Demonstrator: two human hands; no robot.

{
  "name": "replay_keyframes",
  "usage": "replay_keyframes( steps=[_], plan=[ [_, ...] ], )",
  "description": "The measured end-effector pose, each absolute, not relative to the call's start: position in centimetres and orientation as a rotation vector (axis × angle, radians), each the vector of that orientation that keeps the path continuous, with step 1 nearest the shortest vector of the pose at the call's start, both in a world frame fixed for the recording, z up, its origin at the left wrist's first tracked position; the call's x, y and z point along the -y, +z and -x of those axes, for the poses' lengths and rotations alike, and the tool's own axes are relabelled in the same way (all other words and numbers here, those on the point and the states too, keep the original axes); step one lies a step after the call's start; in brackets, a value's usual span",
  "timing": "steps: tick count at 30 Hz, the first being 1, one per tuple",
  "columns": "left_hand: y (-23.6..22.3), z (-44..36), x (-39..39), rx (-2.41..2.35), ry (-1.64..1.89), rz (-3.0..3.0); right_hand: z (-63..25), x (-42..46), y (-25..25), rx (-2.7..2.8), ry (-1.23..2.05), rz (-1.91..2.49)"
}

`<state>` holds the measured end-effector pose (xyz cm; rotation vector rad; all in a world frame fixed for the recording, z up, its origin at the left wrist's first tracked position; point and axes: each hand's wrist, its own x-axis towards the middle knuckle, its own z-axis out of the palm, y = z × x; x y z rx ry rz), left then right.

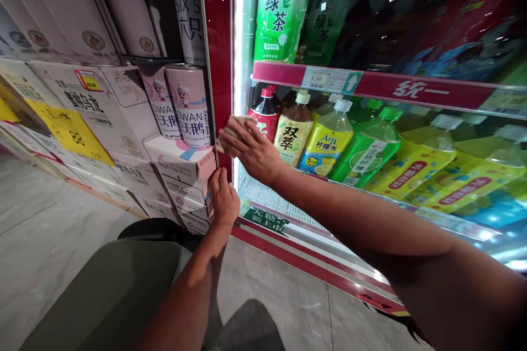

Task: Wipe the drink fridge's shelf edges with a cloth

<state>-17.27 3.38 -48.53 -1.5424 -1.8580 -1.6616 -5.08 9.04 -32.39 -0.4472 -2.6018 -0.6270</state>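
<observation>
My right hand [257, 151] presses a folded, light-coloured cloth [242, 119] against the upright red frame [222, 27] of a glass-fronted drinks fridge. Its fingers lie over the cloth, which is mostly hidden beneath them. Lower down, my left hand [225, 200] grips the edge of the same frame with bent fingers, close beside stacked cartons. Behind the glass, just right of my right hand, stand a red-labelled bottle [263, 115] and a bottle with a cream label [291, 129].
Beer cans [189, 104] stand on white cartons [179, 164] left of the frame. A yellow price sign [72, 131] hangs on more boxes. Below is a dark green padded seat or lid [111, 290] on the tiled floor [280, 285]. A green tea bottle [280, 11] stands on the upper shelf.
</observation>
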Motion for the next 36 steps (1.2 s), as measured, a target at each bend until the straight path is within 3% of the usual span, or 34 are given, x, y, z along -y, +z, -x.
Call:
replay_keyframes(
  steps=[3, 8, 21, 27, 30, 36],
  plan=[
    [-48.5, 16.9, -3.3, 1.940, -1.703, 1.479, 6.4, -9.5, -32.6, 2.531, -0.622, 0.431],
    [-48.9, 16.5, -2.7, 2.134, -1.703, 1.380, 6.4, -9.5, -38.0, 2.750, -0.644, 0.333],
    [-54.2, 17.3, -3.4, 2.238, -1.687, 1.329, 7.0, -8.7, -46.4, 2.803, -0.475, 0.475],
    [-54.0, 15.9, -3.0, 2.200, -1.791, 1.358, 6.1, -8.8, -47.8, 2.527, -0.388, 0.454],
    [-53.9, 15.0, -2.6, 2.209, -1.771, 1.394, 5.4, -8.6, -48.6, 2.641, -0.384, 0.443],
    [-52.8, 13.5, -2.5, 2.030, -1.623, 1.524, 2.8, -8.1, -46.5, 2.600, -0.433, 0.485]
  ],
)
